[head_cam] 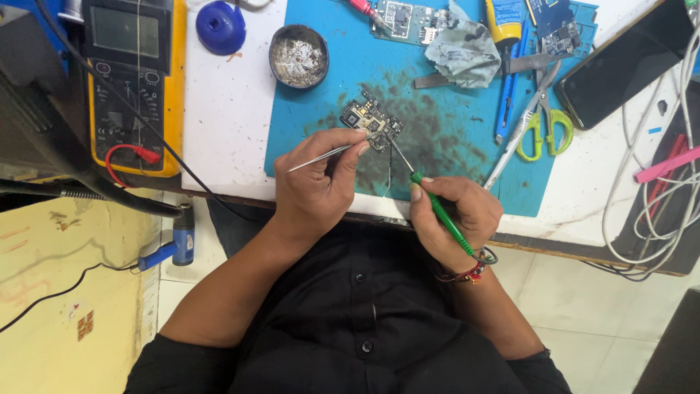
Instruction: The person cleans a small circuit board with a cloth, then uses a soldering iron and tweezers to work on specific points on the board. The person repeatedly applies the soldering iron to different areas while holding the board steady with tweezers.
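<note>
A small dark circuit board [370, 121] lies on a stained blue work mat [445, 138]. My left hand [319, 184] grips thin metal tweezers [321, 157], their tips resting at the board's near edge. My right hand [456, 215] holds a green-handled soldering iron [437, 208] like a pen, and its metal tip touches the board's right corner. Both hands rest at the mat's front edge, close together. I wear a black shirt, with thread bands on the right wrist.
A yellow multimeter [135, 80] with a red lead sits at left. A round tin of scraps [298, 56], a blue lid [220, 27], another board [408, 20], a grey cloth [461, 51], green-handled scissors [541, 120], a dark phone [620, 66] and white cables [671, 197] surround the mat.
</note>
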